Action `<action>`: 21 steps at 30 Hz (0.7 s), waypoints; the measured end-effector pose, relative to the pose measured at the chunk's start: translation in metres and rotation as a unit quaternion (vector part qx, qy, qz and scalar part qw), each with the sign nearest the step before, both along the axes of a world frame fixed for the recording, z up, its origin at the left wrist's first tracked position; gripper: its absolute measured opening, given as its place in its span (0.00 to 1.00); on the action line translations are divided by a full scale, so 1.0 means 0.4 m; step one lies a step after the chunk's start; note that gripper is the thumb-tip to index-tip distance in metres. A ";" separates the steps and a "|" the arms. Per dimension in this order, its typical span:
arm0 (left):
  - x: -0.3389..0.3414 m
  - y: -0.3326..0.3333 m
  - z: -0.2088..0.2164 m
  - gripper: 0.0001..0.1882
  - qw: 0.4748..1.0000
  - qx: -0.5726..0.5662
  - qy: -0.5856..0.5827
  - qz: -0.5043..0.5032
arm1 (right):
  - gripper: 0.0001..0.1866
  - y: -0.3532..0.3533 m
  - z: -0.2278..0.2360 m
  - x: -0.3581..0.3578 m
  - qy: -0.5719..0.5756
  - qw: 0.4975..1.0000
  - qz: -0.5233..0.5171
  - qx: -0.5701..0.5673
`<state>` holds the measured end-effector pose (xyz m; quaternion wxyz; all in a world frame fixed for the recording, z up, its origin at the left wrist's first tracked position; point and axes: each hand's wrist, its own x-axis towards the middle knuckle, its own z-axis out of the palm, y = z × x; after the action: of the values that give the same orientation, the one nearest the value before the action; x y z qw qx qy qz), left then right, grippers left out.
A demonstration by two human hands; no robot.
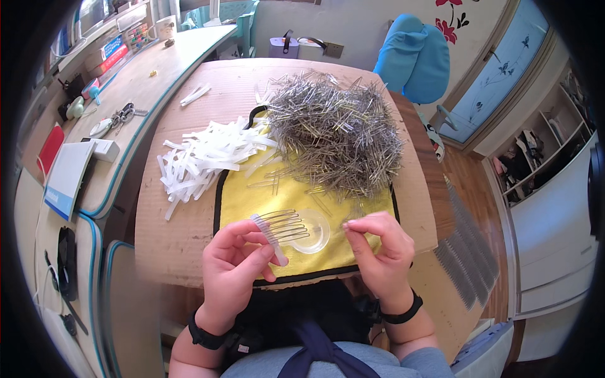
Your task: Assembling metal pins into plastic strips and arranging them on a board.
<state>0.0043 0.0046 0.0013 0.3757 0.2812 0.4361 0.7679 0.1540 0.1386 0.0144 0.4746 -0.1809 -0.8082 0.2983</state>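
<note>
My left hand (234,255) is closed around a whitish plastic strip (270,239), with several thin metal wire pins (291,225) sticking out of it to the right like comb teeth. The fingers of my right hand (382,249) are pinched together; whatever is between them is too small to make out. Between the hands, a shallow clear round dish (320,242) sits on a yellow cloth with black edging (242,201). A large tangled heap of wire pins (340,132) covers the cloth's far part. Beside it, to the left, lies a pile of white plastic strips (201,160).
Under the cloth is a cardboard sheet (167,242) on a table. A few loose strips (195,94) lie at its far left. Rows of grey wire pieces (469,252) lie at the right. A desk (157,75) with keys and boxes runs along the left; a blue-covered chair (413,57) stands behind.
</note>
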 end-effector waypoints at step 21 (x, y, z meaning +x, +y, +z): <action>-0.004 -0.001 -0.001 0.12 1.000 -0.001 0.006 -0.014 | 0.10 0.008 -0.007 -0.033 -0.045 0.989 -0.007 0.140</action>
<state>0.0027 0.0040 0.0008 0.3839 0.2911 0.4355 0.7604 0.1410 0.1417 0.0116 0.4608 -0.1314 -0.8610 0.1704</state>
